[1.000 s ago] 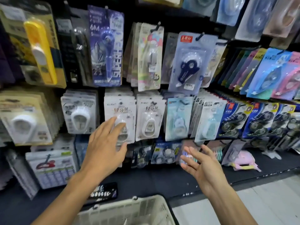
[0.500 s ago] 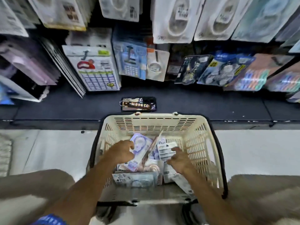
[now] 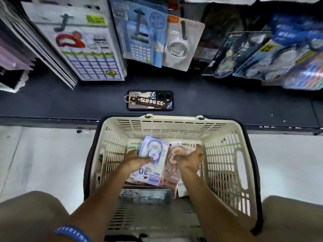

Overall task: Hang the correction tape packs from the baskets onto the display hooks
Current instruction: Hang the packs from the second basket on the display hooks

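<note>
Both hands are down inside the cream plastic basket with slotted walls (image 3: pixel 225 154), which sits on the floor in front of the dark shelf (image 3: pixel 52 102). The left hand (image 3: pixel 135 159) holds a purple and white correction tape pack (image 3: pixel 154 151), with its thumb on the front and its fingers curled behind the left edge. The right hand (image 3: pixel 189 158) holds a pink correction tape pack (image 3: pixel 176 152) just beside it, fingers curled round the top. More packs lie under these two, at the bottom of the basket. This looks like the picking-up step. To do it well, each hand should take only one pack, or a neat little stack, and keep the hole at the top of the card free of fingers, so it can slide onto a hook. The packs look thin and slippery, so a firm pinch helps. A black phone with a number tag on it (image 3: pixel 150 100) lies on the shelf, just past the far rim of the basket, so lift the packs straight up and over it.
</note>
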